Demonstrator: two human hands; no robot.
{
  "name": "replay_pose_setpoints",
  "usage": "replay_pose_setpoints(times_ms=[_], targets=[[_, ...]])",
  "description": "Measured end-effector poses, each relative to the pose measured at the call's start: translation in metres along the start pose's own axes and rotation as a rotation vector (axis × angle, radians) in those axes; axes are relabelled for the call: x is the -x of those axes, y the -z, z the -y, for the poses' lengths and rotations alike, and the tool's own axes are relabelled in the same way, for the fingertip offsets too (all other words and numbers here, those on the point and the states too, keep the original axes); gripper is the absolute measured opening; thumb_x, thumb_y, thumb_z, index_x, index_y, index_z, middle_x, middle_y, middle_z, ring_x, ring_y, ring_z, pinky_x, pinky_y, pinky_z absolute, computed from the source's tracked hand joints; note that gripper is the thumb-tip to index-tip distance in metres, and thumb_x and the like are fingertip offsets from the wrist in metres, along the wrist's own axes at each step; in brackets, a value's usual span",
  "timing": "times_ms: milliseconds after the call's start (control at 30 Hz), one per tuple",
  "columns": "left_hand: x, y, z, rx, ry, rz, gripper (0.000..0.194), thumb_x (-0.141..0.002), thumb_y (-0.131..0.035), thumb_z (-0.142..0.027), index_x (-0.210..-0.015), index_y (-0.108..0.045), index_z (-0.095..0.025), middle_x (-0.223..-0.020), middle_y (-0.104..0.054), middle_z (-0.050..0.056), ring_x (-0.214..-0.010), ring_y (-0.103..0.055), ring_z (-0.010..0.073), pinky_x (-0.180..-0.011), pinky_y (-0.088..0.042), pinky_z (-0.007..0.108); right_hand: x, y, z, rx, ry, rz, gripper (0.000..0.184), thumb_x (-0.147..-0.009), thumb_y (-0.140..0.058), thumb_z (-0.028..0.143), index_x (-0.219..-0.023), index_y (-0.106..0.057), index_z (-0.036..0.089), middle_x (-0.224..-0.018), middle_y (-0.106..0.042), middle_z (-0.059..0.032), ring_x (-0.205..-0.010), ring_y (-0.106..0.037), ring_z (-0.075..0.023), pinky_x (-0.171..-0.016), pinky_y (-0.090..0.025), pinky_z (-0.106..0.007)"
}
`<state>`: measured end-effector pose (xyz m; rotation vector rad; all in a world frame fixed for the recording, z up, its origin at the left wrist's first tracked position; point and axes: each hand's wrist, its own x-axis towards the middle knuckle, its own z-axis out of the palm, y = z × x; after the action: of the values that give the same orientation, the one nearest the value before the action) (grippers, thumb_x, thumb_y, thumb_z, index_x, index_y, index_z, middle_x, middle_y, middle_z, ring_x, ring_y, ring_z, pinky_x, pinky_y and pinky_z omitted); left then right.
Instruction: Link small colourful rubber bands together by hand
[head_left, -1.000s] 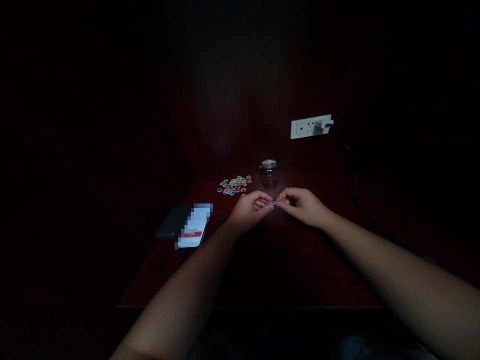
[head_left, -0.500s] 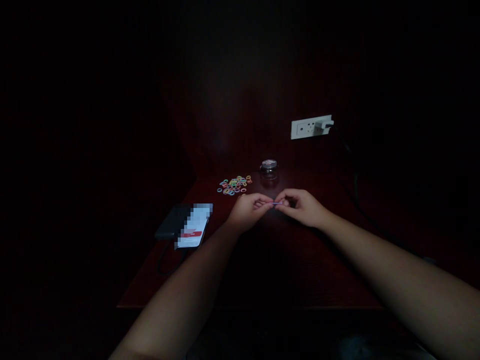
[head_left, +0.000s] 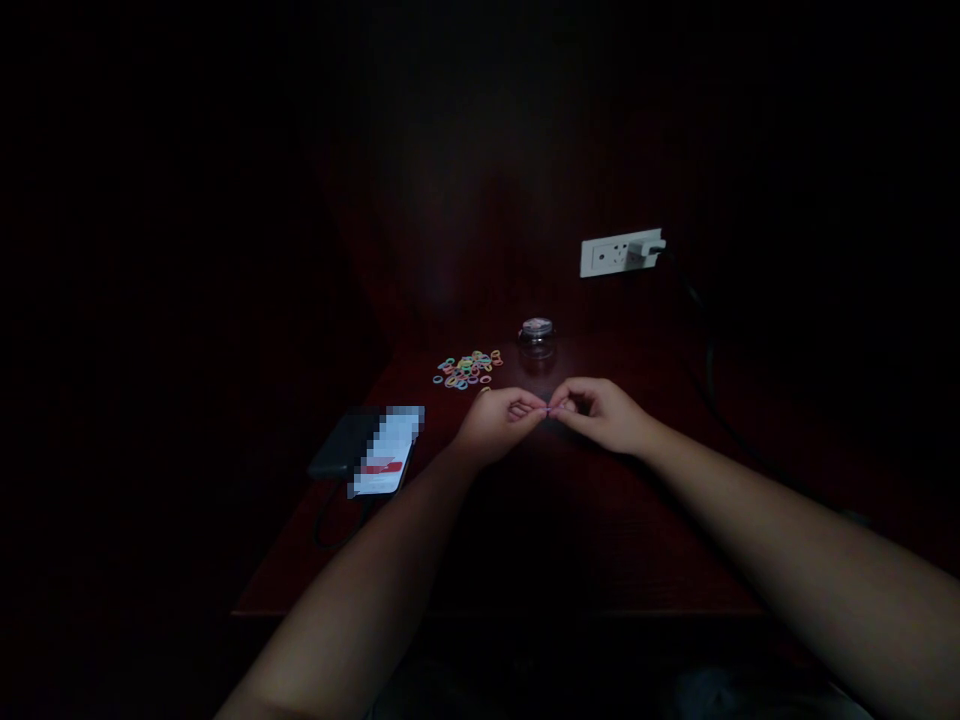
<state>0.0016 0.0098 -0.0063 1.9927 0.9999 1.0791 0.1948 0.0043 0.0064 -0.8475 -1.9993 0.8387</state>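
Note:
My left hand (head_left: 498,422) and my right hand (head_left: 604,412) meet above the middle of the table, thumbs and forefingers pinched. Between the fingertips of both is a small purple hair tie (head_left: 548,409), mostly hidden by the fingers. Just beyond my left hand lies a loose pile of small coloured hair ties (head_left: 466,371) in yellow, green, pink, blue and orange. A clear round jar (head_left: 537,340) with a lid stands behind my hands, to the right of the pile.
A lit phone (head_left: 391,455) lies at the left beside a dark flat box (head_left: 341,443), with a cable near them. On the back wall a white socket panel (head_left: 606,256) holds a plug, its dark cord (head_left: 710,370) hanging down at the right. The dark red table (head_left: 570,540) is dimly lit.
My fingertips have come slightly closer together, and less of the purple hair tie shows between them. Otherwise the hands and objects stay nearly where they were.

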Motion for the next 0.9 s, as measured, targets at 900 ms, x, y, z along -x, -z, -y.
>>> replay_pose_setpoints(times_ms=[900], targets=[[0.000, 0.000, 0.002, 0.018, 0.024, 0.031, 0.021, -0.073, -0.066, -0.028, -0.084, -0.063, -0.010, -0.071, -0.065, 0.005, -0.061, -0.058, 0.0085, -0.059, -0.049, 0.020, -0.002, 0.004, -0.009, 0.038, -0.031, 0.058, 0.023, -0.077, -0.059, 0.036, -0.075, -0.062, 0.014, -0.063, -0.054, -0.0008, -0.057, -0.046, -0.0106, -0.053, -0.037, -0.023]])
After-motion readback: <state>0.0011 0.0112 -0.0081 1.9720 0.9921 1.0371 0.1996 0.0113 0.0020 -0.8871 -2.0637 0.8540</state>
